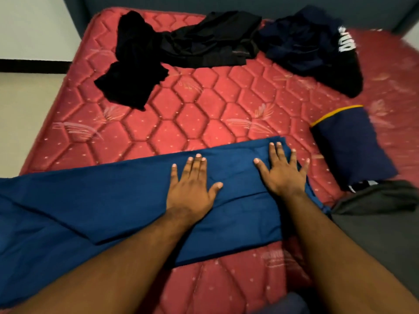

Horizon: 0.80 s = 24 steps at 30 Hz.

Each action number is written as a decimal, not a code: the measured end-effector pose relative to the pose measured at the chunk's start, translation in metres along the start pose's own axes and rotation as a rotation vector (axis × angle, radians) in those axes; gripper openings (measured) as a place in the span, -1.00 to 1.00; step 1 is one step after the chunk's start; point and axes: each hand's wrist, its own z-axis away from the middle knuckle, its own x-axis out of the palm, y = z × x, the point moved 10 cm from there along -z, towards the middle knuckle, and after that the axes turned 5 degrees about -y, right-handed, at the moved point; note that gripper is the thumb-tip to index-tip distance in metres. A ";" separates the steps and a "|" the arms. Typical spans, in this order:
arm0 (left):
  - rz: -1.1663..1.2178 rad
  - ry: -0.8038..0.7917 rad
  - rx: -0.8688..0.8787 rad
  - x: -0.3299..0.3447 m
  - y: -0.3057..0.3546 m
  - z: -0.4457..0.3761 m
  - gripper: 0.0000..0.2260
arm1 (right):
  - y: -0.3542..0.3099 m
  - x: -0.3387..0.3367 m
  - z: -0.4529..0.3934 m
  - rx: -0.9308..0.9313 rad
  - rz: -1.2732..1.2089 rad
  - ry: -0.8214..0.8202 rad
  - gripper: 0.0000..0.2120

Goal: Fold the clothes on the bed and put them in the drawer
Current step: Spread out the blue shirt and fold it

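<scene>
On the red quilted mattress [204, 105], everything's easiest to place relative to the long blue garment [102, 196] stretched across the near side, so going left to right from there. That blue piece runs from the left edge of the view over to about the right-centre of the bed, lying mostly flat with one fold line running along its length.

Left hand [192, 184] is palm-down on the blue garment near its middle, fingers straight and slightly spread, thumb out to the side, just pressing flat, not pinching anything. Right hand [281, 171] is doing the same thing on the garment's right end, fingers fanned wide and flat against the cloth.

Far side of the mattress from the blue garment, there's a crumpled black garment [133, 64] on the left, a second dark bunched-up piece [210, 39] touching it in the middle, then a navy heap [301, 44] with a black sleeve showing white lettering.

Just to the right of the blue garment sits a folded navy item with a yellow trim edge [349, 143], and nearer than that, a dark grey cloth [374, 198] at the right edge. Can't tell what kind of garment that last one is.
</scene>
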 end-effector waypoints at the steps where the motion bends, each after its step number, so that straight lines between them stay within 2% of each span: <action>1: -0.011 -0.007 -0.015 0.000 -0.002 0.000 -0.27 | 0.015 -0.005 0.000 0.071 -0.040 0.009 -0.24; 3: -0.007 -0.031 -0.015 -0.006 0.014 0.000 -0.36 | 0.040 -0.021 0.007 0.136 -0.174 0.074 -0.23; 5: 0.042 -0.002 0.053 -0.014 0.046 0.001 -0.40 | 0.057 -0.031 0.013 0.183 -0.363 0.068 -0.21; 9: 0.078 -0.021 0.176 -0.001 0.103 0.006 -0.37 | 0.060 -0.020 0.018 0.252 -0.514 -0.133 -0.18; 11: 0.024 -0.047 0.174 0.011 0.111 0.006 -0.40 | 0.063 -0.013 0.019 0.298 -0.773 -0.176 -0.31; 13: 0.005 -0.054 0.161 0.015 0.109 0.003 -0.41 | 0.064 -0.007 0.021 0.309 -0.904 -0.243 -0.52; 16: 0.006 -0.083 0.157 0.016 0.111 0.004 -0.42 | 0.051 -0.011 0.021 0.207 -0.977 -0.310 -0.74; 18: 0.048 -0.163 0.170 0.020 0.110 0.000 -0.41 | 0.038 -0.031 0.021 0.111 -0.857 -0.222 -0.70; 20: 0.243 -0.272 0.172 0.017 0.106 -0.008 -0.41 | 0.016 -0.058 0.032 0.043 -0.488 -0.102 -0.65; 21: 0.468 -0.264 0.150 0.007 0.101 -0.013 -0.46 | 0.000 -0.068 0.043 0.024 -0.329 -0.058 -0.66; 22: 0.785 -0.192 0.087 -0.013 0.086 -0.018 -0.55 | -0.023 -0.078 0.058 -0.010 -0.220 -0.027 -0.68; 24: 1.439 -0.043 -0.173 -0.026 0.043 -0.016 -0.76 | -0.069 -0.073 0.083 -0.092 -0.117 -0.041 -0.71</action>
